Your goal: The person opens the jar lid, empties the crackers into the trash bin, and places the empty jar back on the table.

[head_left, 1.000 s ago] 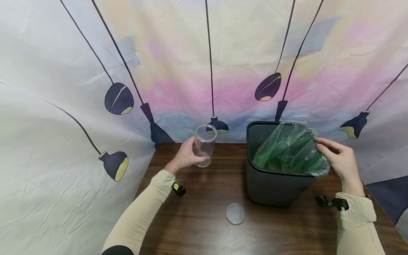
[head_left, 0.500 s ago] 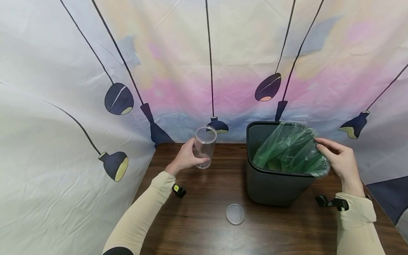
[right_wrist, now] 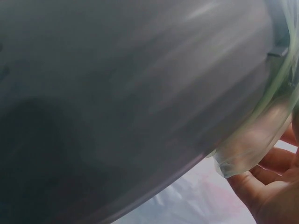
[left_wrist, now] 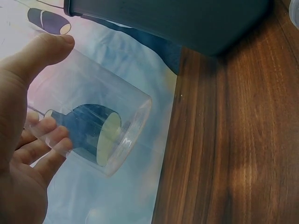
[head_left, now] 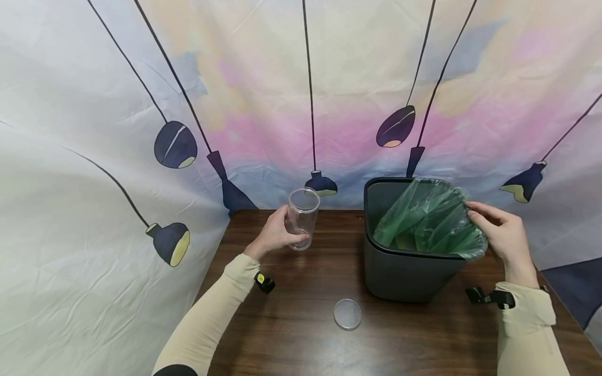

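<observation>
My left hand (head_left: 274,233) grips a clear plastic jar (head_left: 305,215) above the back of the table, thumb on one side and fingers on the other. The jar stands open at the top, nearly upright, and is see-through with nothing visible inside. In the left wrist view, the jar's round end (left_wrist: 128,135) sticks out beyond the fingers. On the right, my right hand (head_left: 509,239) pinches the edge of a green trash bag (head_left: 425,222) at the rim of a dark grey trash bin (head_left: 404,279). The right wrist view shows the thin bag (right_wrist: 250,144) folded over the rim by the fingers.
A round clear lid (head_left: 348,314) lies flat on the brown wooden table (head_left: 291,318), in front of the bin and to its left. Behind the table hangs a cloth backdrop (head_left: 263,104) printed with lamps. The bag lines the bin's right part, leaving its left inner wall bare.
The left hand's jar has come down slightly. My right hand keeps its hold on the bag's edge, and the bin and lid stay where they were.
</observation>
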`<state>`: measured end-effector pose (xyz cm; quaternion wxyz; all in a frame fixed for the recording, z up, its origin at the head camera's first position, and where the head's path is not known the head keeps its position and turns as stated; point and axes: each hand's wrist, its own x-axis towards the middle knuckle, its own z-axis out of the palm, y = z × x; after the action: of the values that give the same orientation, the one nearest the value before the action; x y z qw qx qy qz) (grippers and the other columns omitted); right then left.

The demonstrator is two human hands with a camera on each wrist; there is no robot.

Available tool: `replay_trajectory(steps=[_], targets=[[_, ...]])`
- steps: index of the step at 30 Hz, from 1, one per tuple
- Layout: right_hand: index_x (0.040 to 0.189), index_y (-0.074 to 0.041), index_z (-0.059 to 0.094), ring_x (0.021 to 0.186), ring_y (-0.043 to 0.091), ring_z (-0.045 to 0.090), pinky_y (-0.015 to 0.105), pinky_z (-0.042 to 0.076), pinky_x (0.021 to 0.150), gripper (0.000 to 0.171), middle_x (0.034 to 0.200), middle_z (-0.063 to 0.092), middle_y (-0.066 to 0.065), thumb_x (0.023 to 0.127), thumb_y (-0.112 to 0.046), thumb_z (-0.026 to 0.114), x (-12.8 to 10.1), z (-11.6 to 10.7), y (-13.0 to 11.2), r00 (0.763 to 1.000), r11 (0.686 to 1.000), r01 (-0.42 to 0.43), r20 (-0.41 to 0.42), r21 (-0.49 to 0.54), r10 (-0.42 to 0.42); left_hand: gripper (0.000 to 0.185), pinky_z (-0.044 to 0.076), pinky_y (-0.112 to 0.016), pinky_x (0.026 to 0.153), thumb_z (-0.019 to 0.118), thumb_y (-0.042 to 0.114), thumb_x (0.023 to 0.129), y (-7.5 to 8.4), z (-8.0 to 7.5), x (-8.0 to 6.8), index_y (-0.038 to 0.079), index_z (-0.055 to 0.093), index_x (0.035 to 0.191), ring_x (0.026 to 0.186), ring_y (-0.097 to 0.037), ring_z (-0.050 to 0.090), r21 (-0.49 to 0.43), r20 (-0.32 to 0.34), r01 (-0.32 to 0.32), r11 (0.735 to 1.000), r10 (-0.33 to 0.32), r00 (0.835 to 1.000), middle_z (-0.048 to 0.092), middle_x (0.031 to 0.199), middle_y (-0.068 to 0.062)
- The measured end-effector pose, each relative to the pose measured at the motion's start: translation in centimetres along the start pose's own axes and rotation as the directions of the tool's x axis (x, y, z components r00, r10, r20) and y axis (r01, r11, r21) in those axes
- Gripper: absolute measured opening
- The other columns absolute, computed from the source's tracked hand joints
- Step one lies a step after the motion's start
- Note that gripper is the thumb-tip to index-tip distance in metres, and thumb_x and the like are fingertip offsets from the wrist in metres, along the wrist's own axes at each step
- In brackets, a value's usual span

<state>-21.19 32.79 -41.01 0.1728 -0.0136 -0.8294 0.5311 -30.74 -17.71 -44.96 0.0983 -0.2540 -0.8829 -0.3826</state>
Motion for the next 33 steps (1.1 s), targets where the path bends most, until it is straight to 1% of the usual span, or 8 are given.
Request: replay_trajectory(steps=[7,13,17,20,22,27,29,33], targets=[[0.132,-0.012,0.062,0.055,0.006,0.042,0.033,0.031,0.047,0.043,0.11,0.058,-0.031,0.094,-0.033,0.063,0.13,0.06,0.04,1.0,1.0,0.017,-0.008,-0.011,-0.017,0.072,0.053,-0.039,0.085,0.09,0.035,0.062,0.04,0.05,-0.07,0.009,0.055,0.119,0.099,-0.021,0.062,0.004,0.004,0.023,1.0,-0.023,1.0,0.064,0.108,-0.006],[0.132,-0.012,0.062,0.047,0.009,0.039,0.034,0.031,0.043,0.043,0.11,0.058,-0.031,0.094,-0.033,0.063,0.14,-0.02,0.05,1.0,1.0,0.014,-0.001,0.0,-0.014,0.073,0.052,-0.038,0.086,0.09,0.036,0.062,0.08,0.13,-0.14,0.01,0.055,0.119,0.1,-0.021,0.061,0.005,0.003,0.034,0.999,-0.034,0.999,0.064,0.108,-0.005],[0.132,-0.012,0.062,0.038,0.015,0.029,0.037,0.028,0.039,0.044,0.107,0.057,-0.033,0.094,-0.035,0.063,0.01,0.0,0.03,1.0,1.0,0.003,0.001,-0.001,-0.003,0.072,0.052,-0.038,0.087,0.09,0.036,0.062,0.18,0.14,-0.27,0.01,0.055,0.119,0.101,-0.022,0.061,-0.006,0.006,0.041,0.999,-0.041,0.999,0.064,0.109,-0.005],[0.132,-0.012,0.061,0.039,0.015,0.029,0.037,0.028,0.04,0.045,0.107,0.057,-0.033,0.094,-0.035,0.063,-0.11,0.04,0.03,1.0,1.0,-0.001,0.003,-0.006,0.001,0.071,0.052,-0.038,0.088,0.091,0.035,0.062,0.18,0.25,-0.41,0.011,0.055,0.118,0.101,-0.021,0.061,-0.006,0.005,0.044,0.999,-0.044,0.999,0.064,0.108,-0.004],[0.132,-0.012,0.062,0.045,0.01,0.037,0.033,0.031,0.043,0.044,0.108,0.057,-0.033,0.094,-0.035,0.063,-0.15,0.05,0.03,1.0,1.0,0.003,0.002,-0.01,-0.003,0.071,0.052,-0.038,0.087,0.091,0.035,0.061,0.12,0.39,-0.49,0.011,0.056,0.118,0.1,-0.02,0.062,-0.007,0.001,0.042,0.999,-0.042,0.999,0.064,0.108,-0.003],[0.132,-0.012,0.061,0.042,0.01,0.037,0.034,0.031,0.04,0.044,0.108,0.058,-0.032,0.094,-0.035,0.063,-0.1,-0.01,-0.05,1.0,1.0,0.004,-0.001,-0.001,-0.004,0.071,0.052,-0.038,0.085,0.091,0.036,0.061,-0.15,0.63,-0.59,0.013,0.056,0.118,0.098,-0.019,0.061,-0.008,-0.009,0.037,0.999,-0.037,0.999,0.064,0.106,-0.003],[0.133,-0.013,0.061,0.033,0.017,0.026,0.038,0.026,0.035,0.045,0.107,0.058,-0.032,0.094,-0.035,0.063,-0.07,-0.04,-0.06,1.0,1.0,-0.004,0.004,0.013,0.004,0.071,0.052,-0.038,0.085,0.091,0.036,0.061,-0.24,0.66,-0.66,0.013,0.056,0.118,0.099,-0.019,0.061,-0.012,-0.009,0.041,0.999,-0.042,0.999,0.064,0.107,-0.003],[0.133,-0.013,0.061,0.034,0.018,0.026,0.039,0.026,0.036,0.045,0.106,0.058,-0.033,0.094,-0.035,0.063,-0.11,0.03,-0.02,1.0,1.0,-0.005,0.008,0.013,0.005,0.073,0.052,-0.04,0.087,0.091,0.036,0.063,-0.45,0.65,-0.86,0.014,0.055,0.122,0.102,-0.02,0.06,-0.023,-0.006,0.04,0.999,-0.04,0.999,0.063,0.111,-0.003]])
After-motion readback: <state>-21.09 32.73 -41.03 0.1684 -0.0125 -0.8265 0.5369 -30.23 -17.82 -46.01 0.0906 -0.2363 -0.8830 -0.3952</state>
